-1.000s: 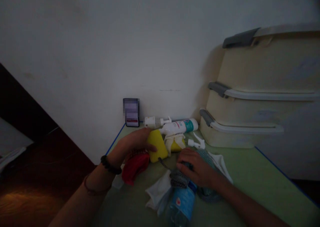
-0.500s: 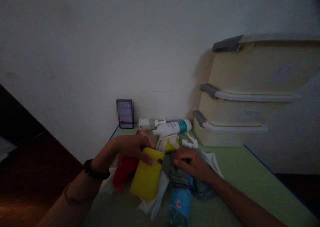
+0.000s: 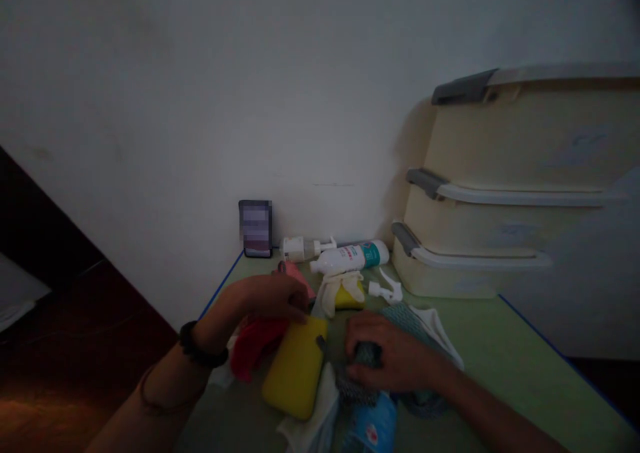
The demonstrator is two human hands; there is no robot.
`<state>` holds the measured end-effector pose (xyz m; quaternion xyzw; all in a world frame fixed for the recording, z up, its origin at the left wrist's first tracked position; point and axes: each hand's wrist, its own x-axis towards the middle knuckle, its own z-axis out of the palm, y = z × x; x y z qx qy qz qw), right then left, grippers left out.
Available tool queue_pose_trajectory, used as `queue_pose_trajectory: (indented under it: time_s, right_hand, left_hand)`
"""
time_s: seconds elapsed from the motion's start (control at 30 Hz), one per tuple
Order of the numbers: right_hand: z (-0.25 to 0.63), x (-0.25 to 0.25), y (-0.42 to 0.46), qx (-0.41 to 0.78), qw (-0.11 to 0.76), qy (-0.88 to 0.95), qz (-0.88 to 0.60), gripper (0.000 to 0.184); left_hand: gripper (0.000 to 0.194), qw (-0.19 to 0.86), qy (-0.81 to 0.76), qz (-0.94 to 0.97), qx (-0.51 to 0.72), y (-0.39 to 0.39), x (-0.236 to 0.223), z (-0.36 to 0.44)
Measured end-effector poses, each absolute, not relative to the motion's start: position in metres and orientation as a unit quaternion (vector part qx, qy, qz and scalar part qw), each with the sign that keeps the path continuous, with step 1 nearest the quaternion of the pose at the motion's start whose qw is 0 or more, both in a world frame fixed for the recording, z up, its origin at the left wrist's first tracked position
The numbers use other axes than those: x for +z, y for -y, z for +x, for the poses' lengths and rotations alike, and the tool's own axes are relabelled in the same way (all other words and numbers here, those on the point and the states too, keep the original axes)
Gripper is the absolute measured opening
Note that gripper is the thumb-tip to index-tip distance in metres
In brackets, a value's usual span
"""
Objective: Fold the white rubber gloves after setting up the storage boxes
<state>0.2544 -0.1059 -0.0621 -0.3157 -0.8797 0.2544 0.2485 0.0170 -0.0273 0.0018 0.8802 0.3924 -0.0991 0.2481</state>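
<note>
While the far end of the yellow sponge is met by the left hand, a grey mesh cloth is held in the curled fingers of the right hand, to the right of the sponge. The left fingers are bent, but whether the sponge is pinched or merely touched cannot be told in the dim, blurred view. Left of the sponge, a red cloth is bunched; along its right side, a white cloth is crumpled, and farther right a blue-labelled bottle is seen in part. Beyond the sponge, a white trigger nozzle, a white bottle and a clear pump bottle are laid down, and a phone is propped upright.
</note>
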Motion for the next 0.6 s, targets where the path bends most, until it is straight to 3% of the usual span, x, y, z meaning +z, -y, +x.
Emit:
queue_pose_trajectory:
  time_s: [0.23,0.6]
  right_hand:
    - [0.255,-0.074,0.102,0.256,0.321,0.853,-0.322,0.014]
    - [0.254,-0.077,0.103,0.275,0.333,0.836,-0.338,0.019]
  left_hand:
    - [0.031,0.235,-0.379,0.895,0.000,0.011,-0.019,0.021]
    - [0.029,0.179,-0.384,0.906,0.002,0.013,-0.035,0.031]
